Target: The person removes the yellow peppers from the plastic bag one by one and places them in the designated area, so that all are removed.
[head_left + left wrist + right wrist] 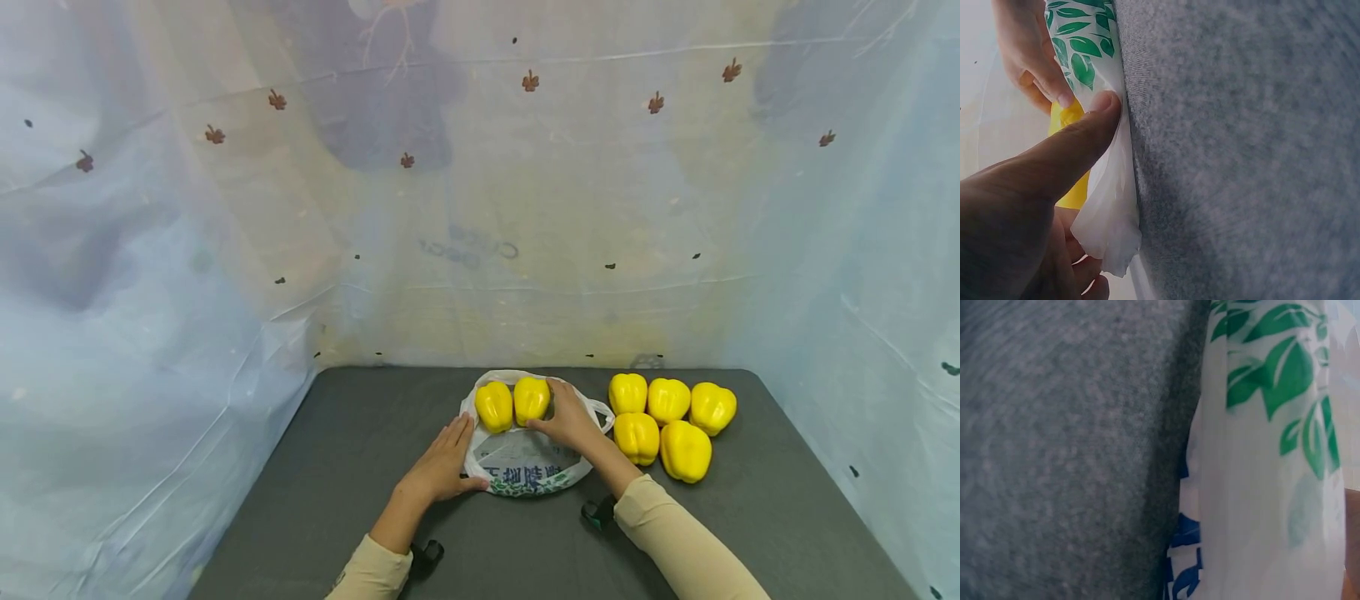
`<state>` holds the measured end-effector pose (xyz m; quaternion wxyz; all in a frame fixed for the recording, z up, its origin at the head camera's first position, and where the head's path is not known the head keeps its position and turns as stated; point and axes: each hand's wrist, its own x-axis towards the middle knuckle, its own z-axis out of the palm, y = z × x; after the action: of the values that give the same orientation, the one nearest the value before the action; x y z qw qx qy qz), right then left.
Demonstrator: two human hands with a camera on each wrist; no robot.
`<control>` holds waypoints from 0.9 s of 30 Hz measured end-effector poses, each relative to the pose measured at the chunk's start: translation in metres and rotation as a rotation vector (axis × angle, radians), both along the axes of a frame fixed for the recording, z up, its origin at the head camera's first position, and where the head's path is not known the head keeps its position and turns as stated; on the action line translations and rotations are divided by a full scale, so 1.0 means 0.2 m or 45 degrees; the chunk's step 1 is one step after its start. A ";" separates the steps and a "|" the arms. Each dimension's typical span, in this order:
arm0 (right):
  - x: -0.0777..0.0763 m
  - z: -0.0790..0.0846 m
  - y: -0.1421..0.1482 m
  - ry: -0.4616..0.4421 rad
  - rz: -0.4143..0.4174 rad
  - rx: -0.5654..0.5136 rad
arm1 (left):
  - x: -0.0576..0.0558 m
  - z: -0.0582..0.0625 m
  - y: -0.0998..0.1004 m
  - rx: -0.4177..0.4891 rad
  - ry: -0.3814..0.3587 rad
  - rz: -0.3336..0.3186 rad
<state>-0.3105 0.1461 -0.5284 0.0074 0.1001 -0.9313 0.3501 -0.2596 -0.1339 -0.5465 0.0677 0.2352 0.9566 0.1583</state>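
Observation:
A white plastic bag (525,479) with green leaves and blue lettering lies on the table, its mouth spread wide. Two yellow bell peppers sit inside at the far side, a left one (494,407) and a right one (532,400). My right hand (567,419) reaches over the bag's right rim and holds the right pepper between thumb and fingers. Along the left rim rests my left hand (442,462), fingers extended, thumb against the near edge. The left wrist view shows that thumb (1094,119) on the bag's white plastic (1116,206). Printed bag plastic (1266,506) fills much of the right wrist view.
Right of the bag, several yellow bell peppers (686,451) stand in two rows on the dark grey table (337,467). A bag handle loop (602,414) sticks out toward them. Pale patterned sheeting (480,208) hangs behind the table and at both sides.

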 end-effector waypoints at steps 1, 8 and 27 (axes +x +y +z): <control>0.00 0.00 0.00 0.003 0.003 0.003 | 0.00 0.00 0.00 -0.002 0.003 0.000; 0.02 0.00 0.02 0.031 0.030 0.014 | -0.01 -0.01 0.00 -0.008 0.000 0.005; 0.10 0.01 0.10 0.058 0.093 -0.056 | 0.00 -0.02 0.00 0.005 0.010 0.000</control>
<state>-0.2909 0.1670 -0.5266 0.0180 0.1419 -0.9187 0.3681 -0.2596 -0.1336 -0.5497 0.0635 0.2361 0.9565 0.1590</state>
